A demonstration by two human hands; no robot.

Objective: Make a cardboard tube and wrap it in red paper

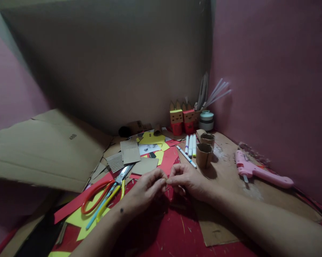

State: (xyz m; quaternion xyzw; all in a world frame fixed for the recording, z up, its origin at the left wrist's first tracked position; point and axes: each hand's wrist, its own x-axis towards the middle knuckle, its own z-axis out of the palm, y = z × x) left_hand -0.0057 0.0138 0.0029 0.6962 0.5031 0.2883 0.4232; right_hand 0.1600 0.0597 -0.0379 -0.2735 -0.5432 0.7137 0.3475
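Observation:
My left hand [152, 185] and my right hand [182, 178] meet at the fingertips over the red surface. Both are closed in a pinch, and whatever sits between the fingers is too small to make out. Left of my left hand lie scissors [122, 175] with one red and one yellow handle, on paper scraps. Beyond my right hand stand two brown cardboard cups [204, 156], one behind the other. A marker [186, 157] lies near my right hand, and several more lie behind it.
A pink glue gun [260, 171] rests at the right by the wall. Cardboard pieces [131, 151] and yellow paper [151, 137] cover the left middle. Two red cups with drawn faces [176, 121] and a lidded jar [206, 121] stand at the back. A cardboard flap [51, 150] leans at left.

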